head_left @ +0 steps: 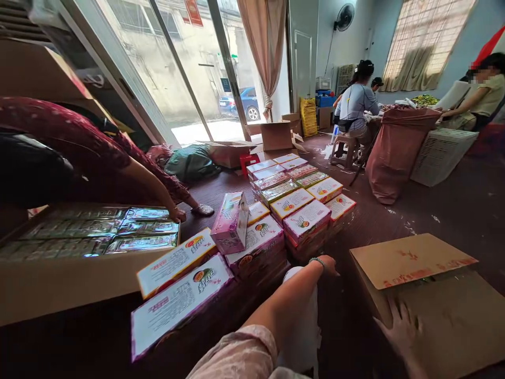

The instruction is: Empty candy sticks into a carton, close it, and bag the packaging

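My left hand (329, 265), with a beaded bracelet at its wrist, reaches forward beside the printed boxes. Its fingers are bent away and dark, so I cannot tell whether they hold anything. To the right, my right hand (402, 329) lies with spread fingers against a brown carton (453, 321), one flap of which stands raised. White-topped purple and orange boxes are stacked near my left hand; the closest is a purple box (307, 221). Another purple box (231, 223) stands on end on the stack. The carton's inside is mostly hidden.
At left, a co-worker's hand (177, 214) touches an open carton (98, 279) full of shiny packs. More flat boxes (181, 305) lie in front. Behind are an opened carton (278, 137), a green sack (193, 162), a pink sack (398, 152) and several seated people.
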Available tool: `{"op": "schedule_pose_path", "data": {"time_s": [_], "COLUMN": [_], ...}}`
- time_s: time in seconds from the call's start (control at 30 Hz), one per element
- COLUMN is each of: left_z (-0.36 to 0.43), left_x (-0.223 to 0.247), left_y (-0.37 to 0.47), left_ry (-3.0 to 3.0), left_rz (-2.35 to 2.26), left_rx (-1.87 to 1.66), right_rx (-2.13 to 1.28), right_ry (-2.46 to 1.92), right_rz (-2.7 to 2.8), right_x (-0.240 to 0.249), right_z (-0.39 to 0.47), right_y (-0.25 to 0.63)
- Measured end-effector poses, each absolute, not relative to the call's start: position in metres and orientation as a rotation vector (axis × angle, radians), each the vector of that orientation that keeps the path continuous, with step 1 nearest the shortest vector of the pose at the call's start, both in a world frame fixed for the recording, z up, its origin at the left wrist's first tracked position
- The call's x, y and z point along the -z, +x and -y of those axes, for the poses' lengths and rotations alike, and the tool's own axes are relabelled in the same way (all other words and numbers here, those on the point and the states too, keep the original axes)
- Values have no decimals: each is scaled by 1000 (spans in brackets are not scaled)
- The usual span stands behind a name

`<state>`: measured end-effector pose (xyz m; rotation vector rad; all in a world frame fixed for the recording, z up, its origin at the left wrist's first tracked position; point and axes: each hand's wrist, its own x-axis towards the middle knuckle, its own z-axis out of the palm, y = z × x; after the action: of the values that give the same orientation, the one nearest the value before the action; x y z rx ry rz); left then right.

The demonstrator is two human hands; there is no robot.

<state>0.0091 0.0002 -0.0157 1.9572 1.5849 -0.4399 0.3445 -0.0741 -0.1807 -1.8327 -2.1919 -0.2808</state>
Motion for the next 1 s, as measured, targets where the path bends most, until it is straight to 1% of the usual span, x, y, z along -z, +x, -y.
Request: {"op": "schedule_pose_path", "data": {"time_s": [0.27,0.5,0.67,0.83,1.0], "left_z": [3,8,10,7,8], "left_x": [8,0,-1,1,3], "left_y": [10,10,10,11,10], "left_ry": [1956,1954,1961,1931,1914], "left_rz": [-1592,-1594,-1590,-1604,-1617], "left_rx": [445,434,440,446,434], "right_rx": [308,244,237,314,234], "right_ry": [-1892,-1922,-1895,-1878,-1945], "right_rz": [2310,2323,2312,2328,2387], "right_x": [171,163,166,175,167], "right_z": [72,70,71,71,69], "right_y": [346,347,348,351,348]}}
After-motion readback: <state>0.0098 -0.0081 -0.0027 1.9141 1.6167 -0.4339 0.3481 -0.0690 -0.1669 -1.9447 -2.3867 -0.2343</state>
